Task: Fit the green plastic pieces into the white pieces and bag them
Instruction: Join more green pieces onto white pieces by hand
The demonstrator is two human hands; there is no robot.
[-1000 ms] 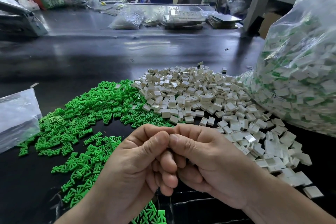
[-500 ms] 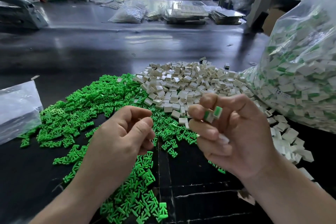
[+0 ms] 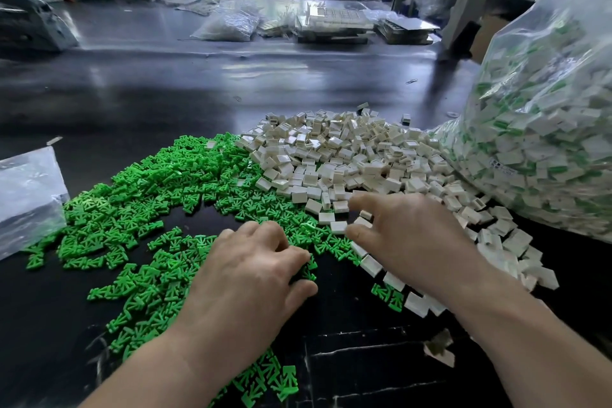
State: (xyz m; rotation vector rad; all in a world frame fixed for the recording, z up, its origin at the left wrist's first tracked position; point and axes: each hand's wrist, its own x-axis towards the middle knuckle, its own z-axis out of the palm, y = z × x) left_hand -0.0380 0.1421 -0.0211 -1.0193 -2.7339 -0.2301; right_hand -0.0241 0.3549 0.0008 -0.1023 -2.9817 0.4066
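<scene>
A heap of green plastic pieces spreads over the dark table on the left. It meets a heap of white square pieces in the middle. My left hand rests palm down on the green pieces, its fingers bent onto them and the thumb apart; the fingertips are hidden. My right hand hovers at the near edge of the white heap with forefinger and thumb spread. A single white piece lies just off its thumb tip. A big clear bag at the right holds fitted white-and-green pieces.
A flat clear plastic bag lies at the left edge. Bare dark table stretches behind the heaps. Farther back lie plastic bags and trays, and a grey post stands at the right.
Both hands were pressed together, then parted with a fitted white-and-green piece in my right fingers. Now both are down on the heaps, and that piece is no longer in my right hand.
</scene>
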